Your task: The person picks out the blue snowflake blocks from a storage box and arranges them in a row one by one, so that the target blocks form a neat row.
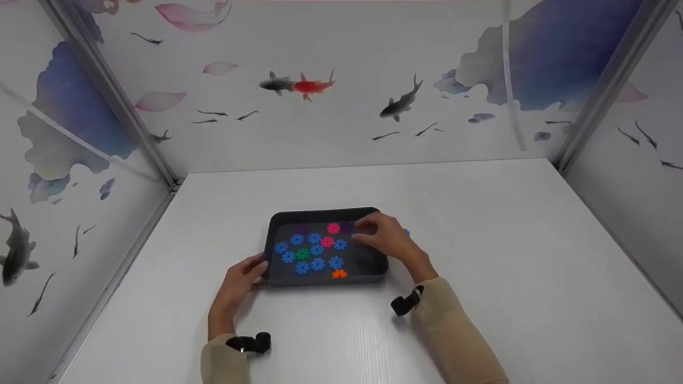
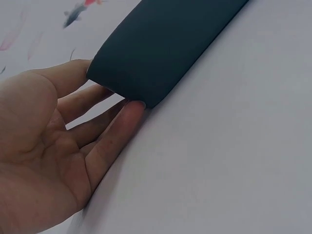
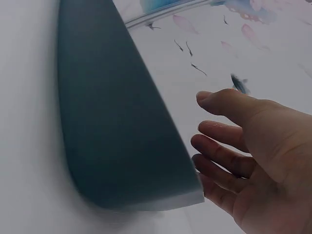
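A dark rectangular tray (image 1: 325, 280) sits on the white table, holding several flower-shaped plastic discs. Most are blue discs (image 1: 302, 267); among them are a green disc (image 1: 302, 254), pink discs (image 1: 333, 228) and an orange disc (image 1: 339, 273) at the near wall. Dim purple discs (image 1: 347, 227) lie toward the far side. My left hand (image 1: 243, 277) grips the tray's left side, thumb up at the rim and other fingers lower on the outer wall. Over the tray's right part hovers my right hand (image 1: 385, 234), thumb and fingers apart, nothing visible between them.
A bit of blue (image 1: 406, 233) peeks out just right of the right hand. White panels printed with fish and petals (image 1: 341, 106) enclose the table (image 1: 480, 256) at the back and both sides. Both wrists wear a black camera (image 1: 406, 302) over beige sleeves.
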A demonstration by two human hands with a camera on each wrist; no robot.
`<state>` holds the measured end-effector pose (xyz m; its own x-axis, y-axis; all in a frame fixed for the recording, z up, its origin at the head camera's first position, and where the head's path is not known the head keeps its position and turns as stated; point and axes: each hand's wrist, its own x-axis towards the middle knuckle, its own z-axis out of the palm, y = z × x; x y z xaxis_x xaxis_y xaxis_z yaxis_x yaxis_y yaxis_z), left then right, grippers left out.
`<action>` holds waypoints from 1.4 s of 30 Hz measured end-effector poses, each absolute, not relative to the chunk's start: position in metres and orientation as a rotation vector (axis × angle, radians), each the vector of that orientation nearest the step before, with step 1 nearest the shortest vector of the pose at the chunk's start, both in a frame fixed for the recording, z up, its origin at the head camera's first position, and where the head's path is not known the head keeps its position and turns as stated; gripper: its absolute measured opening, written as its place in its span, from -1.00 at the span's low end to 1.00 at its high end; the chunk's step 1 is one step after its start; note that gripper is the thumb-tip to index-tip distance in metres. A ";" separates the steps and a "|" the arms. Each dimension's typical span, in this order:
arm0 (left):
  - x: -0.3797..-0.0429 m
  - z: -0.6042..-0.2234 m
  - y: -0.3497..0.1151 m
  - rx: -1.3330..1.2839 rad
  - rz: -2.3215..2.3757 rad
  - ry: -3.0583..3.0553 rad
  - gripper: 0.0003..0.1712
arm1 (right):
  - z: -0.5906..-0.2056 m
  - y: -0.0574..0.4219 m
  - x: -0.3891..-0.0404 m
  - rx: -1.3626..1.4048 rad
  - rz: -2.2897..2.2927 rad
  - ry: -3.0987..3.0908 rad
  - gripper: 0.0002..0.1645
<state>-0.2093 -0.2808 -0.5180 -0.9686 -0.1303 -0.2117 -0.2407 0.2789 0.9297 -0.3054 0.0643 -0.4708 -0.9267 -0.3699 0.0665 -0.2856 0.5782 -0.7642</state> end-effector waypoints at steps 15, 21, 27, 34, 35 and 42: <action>-0.209 -0.518 -0.279 -0.365 1.781 2.450 -0.37 | -0.477 0.033 -0.312 -0.648 -1.053 2.709 -0.58; -0.210 -0.519 -0.281 -0.339 1.810 2.439 -0.36 | -0.480 0.027 -0.321 -0.677 -0.972 2.751 -0.62; -0.209 -0.518 -0.282 -0.351 1.805 2.439 -0.38 | -0.486 0.024 -0.324 -0.682 -0.893 2.774 -0.58; -0.211 -0.515 -0.278 -0.373 1.823 2.413 -0.40 | -0.489 0.024 -0.325 -0.674 -0.845 2.775 -0.53; -0.211 -0.515 -0.278 -0.382 1.824 2.412 -0.40 | -0.489 0.024 -0.326 -0.664 -0.854 2.772 -0.54; -0.210 -0.514 -0.278 -0.393 1.828 2.400 -0.40 | -0.491 0.023 -0.329 -0.612 -0.896 2.732 -0.57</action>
